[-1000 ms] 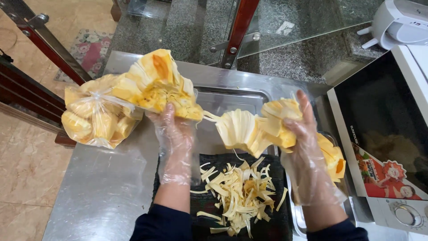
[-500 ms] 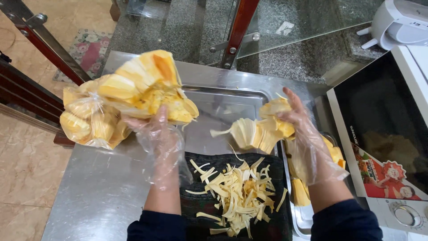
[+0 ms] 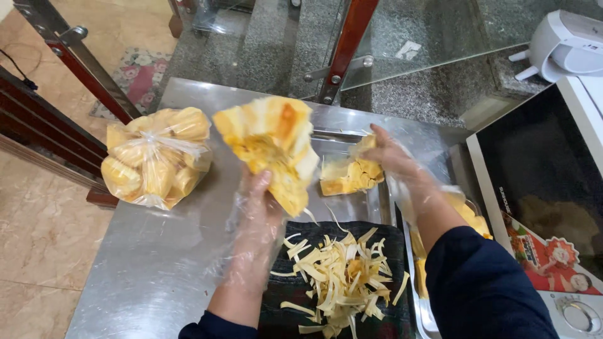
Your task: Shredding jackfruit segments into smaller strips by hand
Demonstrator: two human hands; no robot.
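Observation:
My left hand [image 3: 256,216], in a clear plastic glove, holds up a large yellow jackfruit chunk [image 3: 271,147] over the steel table. My right hand [image 3: 396,162], also gloved, grips a smaller torn-off jackfruit piece [image 3: 347,176] above the shallow steel tray [image 3: 377,204] at the table's back. Below both hands a pile of pale yellow jackfruit strips [image 3: 339,276] lies on a dark cloth [image 3: 282,301].
A tied clear bag of yellow jackfruit pods [image 3: 154,157] sits at the table's left. A second tray with peeled pods [image 3: 468,216] is under my right forearm. A microwave [image 3: 546,188] stands at the right. The steel table [image 3: 151,263] ends at the left over tiled floor.
The small piece has come away from the big chunk. My right hand carried it down toward the back tray. My left hand shifted the big chunk to the right, away from the bag.

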